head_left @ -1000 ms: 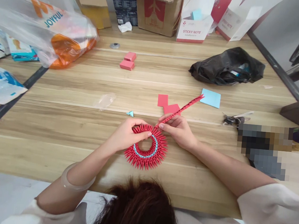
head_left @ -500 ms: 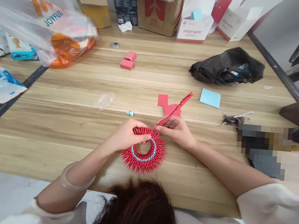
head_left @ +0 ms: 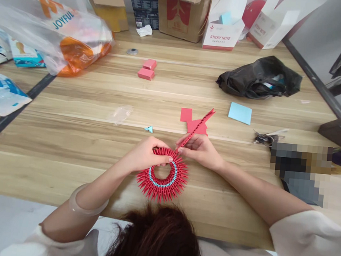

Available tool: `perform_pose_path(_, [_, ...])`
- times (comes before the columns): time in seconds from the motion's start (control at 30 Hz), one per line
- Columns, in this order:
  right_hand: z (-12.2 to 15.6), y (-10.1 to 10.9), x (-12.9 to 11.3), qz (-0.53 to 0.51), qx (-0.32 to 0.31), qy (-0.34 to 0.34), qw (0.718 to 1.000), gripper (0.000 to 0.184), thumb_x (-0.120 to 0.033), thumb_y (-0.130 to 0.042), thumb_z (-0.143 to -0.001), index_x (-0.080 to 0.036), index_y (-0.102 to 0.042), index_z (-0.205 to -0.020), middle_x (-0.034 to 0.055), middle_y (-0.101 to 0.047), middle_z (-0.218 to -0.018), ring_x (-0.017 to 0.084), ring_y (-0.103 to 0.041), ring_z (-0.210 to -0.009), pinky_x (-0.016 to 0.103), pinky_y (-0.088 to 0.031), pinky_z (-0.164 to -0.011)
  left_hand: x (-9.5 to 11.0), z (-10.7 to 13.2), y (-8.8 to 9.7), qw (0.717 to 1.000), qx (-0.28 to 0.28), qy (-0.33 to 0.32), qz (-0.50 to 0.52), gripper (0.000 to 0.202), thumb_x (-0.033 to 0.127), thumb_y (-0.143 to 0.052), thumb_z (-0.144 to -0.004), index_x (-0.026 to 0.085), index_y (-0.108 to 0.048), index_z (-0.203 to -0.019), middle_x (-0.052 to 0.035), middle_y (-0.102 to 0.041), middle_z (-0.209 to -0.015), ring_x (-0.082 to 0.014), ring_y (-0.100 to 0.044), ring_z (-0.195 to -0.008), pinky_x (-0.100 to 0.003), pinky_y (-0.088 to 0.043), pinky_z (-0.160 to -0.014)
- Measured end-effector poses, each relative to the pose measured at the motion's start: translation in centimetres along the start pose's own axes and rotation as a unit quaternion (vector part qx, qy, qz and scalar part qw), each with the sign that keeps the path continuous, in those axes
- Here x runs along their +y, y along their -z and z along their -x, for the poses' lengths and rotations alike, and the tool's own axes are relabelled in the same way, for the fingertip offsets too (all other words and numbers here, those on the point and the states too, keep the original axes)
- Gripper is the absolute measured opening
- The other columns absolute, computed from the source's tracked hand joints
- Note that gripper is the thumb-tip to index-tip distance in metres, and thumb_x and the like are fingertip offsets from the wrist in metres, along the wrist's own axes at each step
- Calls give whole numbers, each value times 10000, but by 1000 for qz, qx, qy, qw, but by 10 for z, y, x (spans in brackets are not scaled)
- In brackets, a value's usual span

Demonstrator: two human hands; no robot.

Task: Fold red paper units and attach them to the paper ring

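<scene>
Matt paper, glossy plastic
We see a rough matt-paper ring (head_left: 161, 191), smooth wood-grain tabletop (head_left: 67, 147) and glossy black plastic bag (head_left: 255, 80).

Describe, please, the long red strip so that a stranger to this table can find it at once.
On the wooden table, find the round red ring with a pale blue band, held by the left hand. At its far edge, the right hand holds the long red strip. Unlike the curved ring and the flat red papers nearby, it is straight, narrow and notched.
</scene>
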State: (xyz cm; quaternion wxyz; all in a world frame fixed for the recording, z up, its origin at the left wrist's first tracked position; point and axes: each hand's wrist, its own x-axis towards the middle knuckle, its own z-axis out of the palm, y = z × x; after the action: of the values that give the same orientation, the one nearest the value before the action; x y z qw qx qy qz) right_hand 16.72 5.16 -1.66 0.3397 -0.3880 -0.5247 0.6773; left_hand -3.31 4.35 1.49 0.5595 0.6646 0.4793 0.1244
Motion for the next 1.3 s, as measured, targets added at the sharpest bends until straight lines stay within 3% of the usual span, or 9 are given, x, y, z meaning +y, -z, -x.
perform_pose_path(0.63, [1,0,-1,-14,-18,-3,1000,258,-229,-743,-671,-139,-639,-889,10,-661,-731,87,-623,-641,237,-534,-641,1,2,1,999,-26,23,23,223,326,-617,-758,107,-648,-729,-50,-655,-622,-117,-572,-550,-225,-439,-532])
perform_pose_path(1.3, [0,0,3,-25,7,-1,1000,268,-261,-768,-647,-142,-638,-849,22,-690,-727,109,-660,-671,249,-552,-666,-1,1,1,1000,-22,12,7,237,334,-602,-768,105,-648,-721,-55,-651,-628,-109,-566,-552,-214,-431,-531])
